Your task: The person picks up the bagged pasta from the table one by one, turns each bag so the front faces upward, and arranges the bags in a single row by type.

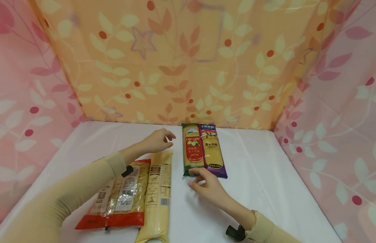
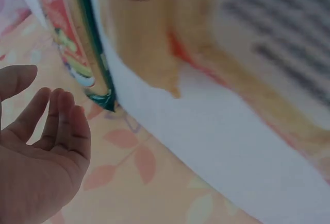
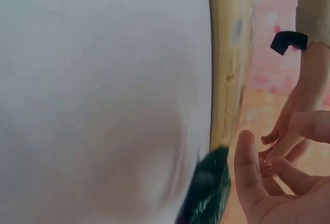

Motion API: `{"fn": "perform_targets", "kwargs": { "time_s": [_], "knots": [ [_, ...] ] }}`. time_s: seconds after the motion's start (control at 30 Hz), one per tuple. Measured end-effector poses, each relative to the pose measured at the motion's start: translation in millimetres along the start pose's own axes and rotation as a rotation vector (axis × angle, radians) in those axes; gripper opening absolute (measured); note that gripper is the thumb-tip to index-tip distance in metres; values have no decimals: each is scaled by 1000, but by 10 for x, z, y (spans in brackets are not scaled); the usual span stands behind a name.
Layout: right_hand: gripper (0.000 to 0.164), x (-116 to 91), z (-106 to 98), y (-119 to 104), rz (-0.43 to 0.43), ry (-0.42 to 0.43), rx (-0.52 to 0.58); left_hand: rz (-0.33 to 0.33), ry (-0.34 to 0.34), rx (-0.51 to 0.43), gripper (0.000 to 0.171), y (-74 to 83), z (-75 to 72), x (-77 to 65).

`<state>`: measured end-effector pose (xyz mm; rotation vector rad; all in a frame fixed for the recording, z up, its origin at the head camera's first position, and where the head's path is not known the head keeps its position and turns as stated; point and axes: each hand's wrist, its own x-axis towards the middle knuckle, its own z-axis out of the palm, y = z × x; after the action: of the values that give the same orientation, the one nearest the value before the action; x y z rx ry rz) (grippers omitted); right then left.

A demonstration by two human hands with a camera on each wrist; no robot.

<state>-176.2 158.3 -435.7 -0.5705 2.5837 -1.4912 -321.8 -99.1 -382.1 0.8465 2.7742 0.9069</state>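
My left hand (image 1: 157, 140) hovers over the white tabletop, past the upper end of a long pale-yellow noodle pack (image 1: 157, 199). Its fingers are loosely bent, and the left wrist view shows the palm (image 2: 44, 172) holding nothing. The right hand (image 1: 209, 189) is by the lower end of a green-edged pasta pack (image 1: 193, 145) with a red label. Thumb and fingers there are apart with nothing between them; whether a fingertip touches the pack's corner I cannot tell. Against that pack's right side lies a purple-ended pasta pack (image 1: 212, 152).
A clear bag with red ends and a white label (image 1: 127, 189) lies left of the yellow pack, under the left forearm. Pink patterned cloth (image 1: 333, 101) walls both sides, and an orange patterned cloth (image 1: 175, 67) hangs behind the white table (image 1: 251, 175).
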Motion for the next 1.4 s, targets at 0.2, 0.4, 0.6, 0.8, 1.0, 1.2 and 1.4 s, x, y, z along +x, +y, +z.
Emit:
{"fn": "perform_targets", "kwargs": {
  "time_s": [0.2,0.4,0.6,0.8,1.0,1.2,1.4],
  "knots": [
    [57,-106,236,-85,69,-156,100,34,-73,79,31,-145,48,-254],
    [72,-122,477,-187,190,-246,207,-25,-113,78,33,-273,30,-371],
    [88,-127,650,-233,252,-223,261,-68,-154,60,41,-349,52,-423],
    [87,-119,731,-239,227,-202,272,-83,-148,55,43,-375,91,-432],
    [88,-102,773,-248,181,-164,194,-96,-140,29,43,-393,117,-451],
    [87,-84,804,-252,155,-140,217,-144,-130,-86,41,-430,138,-478],
    [87,-68,813,-251,137,-125,246,-186,-121,-210,42,-468,134,-505]
  ]
}}
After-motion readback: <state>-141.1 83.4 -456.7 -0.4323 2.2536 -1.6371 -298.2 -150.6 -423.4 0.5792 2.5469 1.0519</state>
